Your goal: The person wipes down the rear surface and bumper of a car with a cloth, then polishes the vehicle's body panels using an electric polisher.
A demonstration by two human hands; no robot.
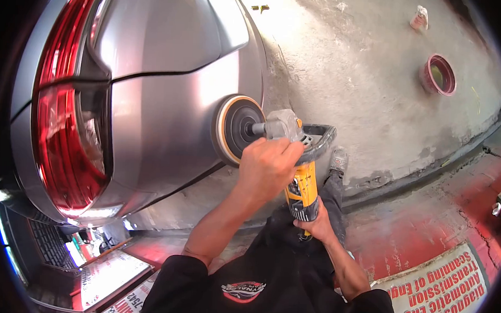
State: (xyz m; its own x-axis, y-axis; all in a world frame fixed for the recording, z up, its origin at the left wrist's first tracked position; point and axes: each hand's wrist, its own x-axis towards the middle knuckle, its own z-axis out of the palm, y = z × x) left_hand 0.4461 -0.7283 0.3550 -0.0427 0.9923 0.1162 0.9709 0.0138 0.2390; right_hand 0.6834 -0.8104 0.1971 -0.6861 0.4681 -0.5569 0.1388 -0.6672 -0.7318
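Observation:
A yellow and black polisher [304, 184] is held in both my hands. My left hand [270, 164] is closed round its front end, beside the grey gear head and the black loop handle [325, 138]. Lower down, my right hand [317, 224] wraps the rear of the yellow body. The round polishing pad [236, 128], with a dark backing plate, is tilted on edge against or very close to the silver car's rear side panel [174, 108]; the contact face is hidden. Left of it is the red tail light [66, 143].
On the concrete floor [354, 77] stand a reddish tub [437, 75] with liquid in it and a small container [420, 18]. A printed sign [435, 287] lies at lower right. My shoe [338, 159] is just beyond the polisher.

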